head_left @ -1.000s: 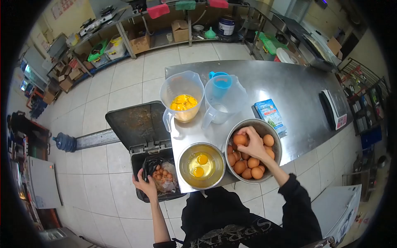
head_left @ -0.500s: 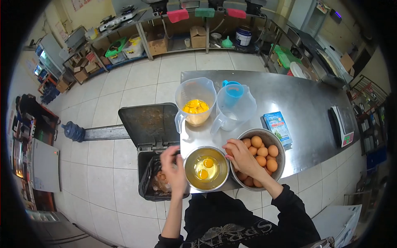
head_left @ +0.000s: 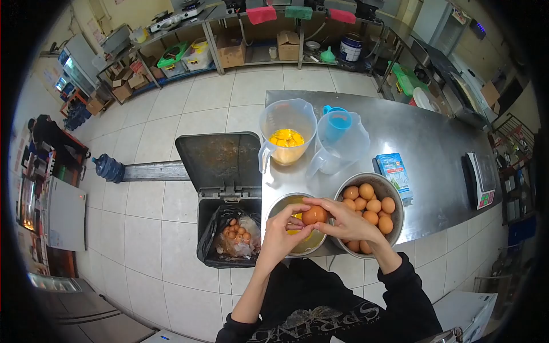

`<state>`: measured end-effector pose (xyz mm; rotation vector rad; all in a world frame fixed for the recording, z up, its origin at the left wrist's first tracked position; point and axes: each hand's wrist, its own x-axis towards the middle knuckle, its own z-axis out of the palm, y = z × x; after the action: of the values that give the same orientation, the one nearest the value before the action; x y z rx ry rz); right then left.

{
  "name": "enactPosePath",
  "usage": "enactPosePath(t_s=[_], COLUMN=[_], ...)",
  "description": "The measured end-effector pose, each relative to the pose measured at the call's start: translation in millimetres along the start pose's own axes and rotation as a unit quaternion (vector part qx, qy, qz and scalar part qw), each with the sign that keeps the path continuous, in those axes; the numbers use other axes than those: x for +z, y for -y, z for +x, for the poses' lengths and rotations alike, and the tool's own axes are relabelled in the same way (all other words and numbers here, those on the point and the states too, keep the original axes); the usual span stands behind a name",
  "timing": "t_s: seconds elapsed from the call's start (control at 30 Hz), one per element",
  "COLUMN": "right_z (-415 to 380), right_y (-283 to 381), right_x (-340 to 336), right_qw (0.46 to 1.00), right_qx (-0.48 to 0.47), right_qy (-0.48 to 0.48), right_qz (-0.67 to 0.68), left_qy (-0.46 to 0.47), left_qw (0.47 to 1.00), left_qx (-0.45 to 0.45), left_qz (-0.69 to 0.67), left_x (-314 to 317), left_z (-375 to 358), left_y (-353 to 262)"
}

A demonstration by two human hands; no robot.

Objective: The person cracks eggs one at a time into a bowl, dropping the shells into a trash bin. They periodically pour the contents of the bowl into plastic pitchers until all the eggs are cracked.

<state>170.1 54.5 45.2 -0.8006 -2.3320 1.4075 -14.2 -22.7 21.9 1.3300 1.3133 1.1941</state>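
A brown egg point(head_left: 315, 215) is held above the small metal bowl point(head_left: 314, 247). My right hand point(head_left: 347, 222) grips it with curled fingers. From the other side, the fingertips and thumb of my left hand point(head_left: 281, 233) close against the same egg. Both hands cover much of the bowl, where some yellow egg shows. To the right, a larger metal bowl point(head_left: 400, 224) holds several whole brown eggs point(head_left: 370, 217). Behind the hands, a clear measuring jug point(head_left: 269, 117) contains several yolks point(head_left: 287, 138).
Left of the table, an open bin point(head_left: 201, 228) holds eggshells point(head_left: 237, 231). A second clear jug point(head_left: 357, 146) with a blue cup point(head_left: 336, 123) inside, a blue box point(head_left: 394, 171) and a scale point(head_left: 479, 180) stand on the steel table point(head_left: 434, 148). A person point(head_left: 51, 140) bends at far left.
My right hand has lifted an egg from the large bowl and brought it over the small one. My left hand has moved right from beside the bin to meet it. The view has shifted slightly.
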Motion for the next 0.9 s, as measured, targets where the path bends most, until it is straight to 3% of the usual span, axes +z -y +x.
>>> enactPosePath(t_s=[0.07,0.2,0.37,0.43,0.47,0.57,0.67,0.73,0.77,0.8,0.83,0.9], right_z=[4.2,13.4,19.6,18.4,16.8,18.2,-5.4,-32.3,-44.4,-50.4,-53.2,-41.0], right_y=[0.1,-33.6,-39.3,-30.7,-26.8,-28.0,-9.5,-34.8,-65.4,-84.6,-102.7,-153.4], right_x=[7.8,34.3,43.5,43.7,44.2,65.6,38.0,-1.9,-18.9,-25.7,-27.0,-20.7], right_qw=[0.998,1.000,0.996,0.997,0.995,0.975,0.923,0.876,0.850,0.842,0.831,0.788], right_qx=[0.050,-0.020,-0.073,0.010,0.056,-0.058,-0.012,0.068,0.132,0.193,0.255,0.284], right_qy=[0.027,0.002,0.002,0.001,-0.002,-0.157,-0.271,-0.340,-0.366,-0.345,-0.321,-0.297], right_qz=[0.014,-0.019,-0.046,-0.071,-0.085,-0.145,-0.274,-0.335,-0.354,-0.367,-0.376,-0.459], left_qy=[-0.010,-0.052,-0.025,-0.026,-0.018,-0.056,-0.095,-0.141,-0.158,-0.135,-0.168,-0.238], left_qw=[0.999,0.994,0.994,0.990,0.995,0.997,0.989,0.983,0.960,0.926,0.864,0.833], left_qx=[-0.002,-0.012,0.007,0.059,0.037,-0.003,0.049,-0.081,-0.065,-0.107,-0.192,-0.221], left_qz=[0.042,0.092,0.103,0.128,0.095,0.048,0.104,0.086,0.223,0.337,0.434,0.449], left_x=[1.1,-2.2,-16.9,-15.9,-13.2,14.5,6.8,-32.6,-56.7,-71.7,-72.6,-78.6], left_z=[-1.3,-8.8,-14.0,-12.7,-13.2,-10.8,-18.7,-41.9,-55.2,-64.9,-76.3,-81.9], left_y=[-0.7,14.6,42.0,51.3,54.7,43.3,54.6,56.8,76.2,70.0,82.7,92.0])
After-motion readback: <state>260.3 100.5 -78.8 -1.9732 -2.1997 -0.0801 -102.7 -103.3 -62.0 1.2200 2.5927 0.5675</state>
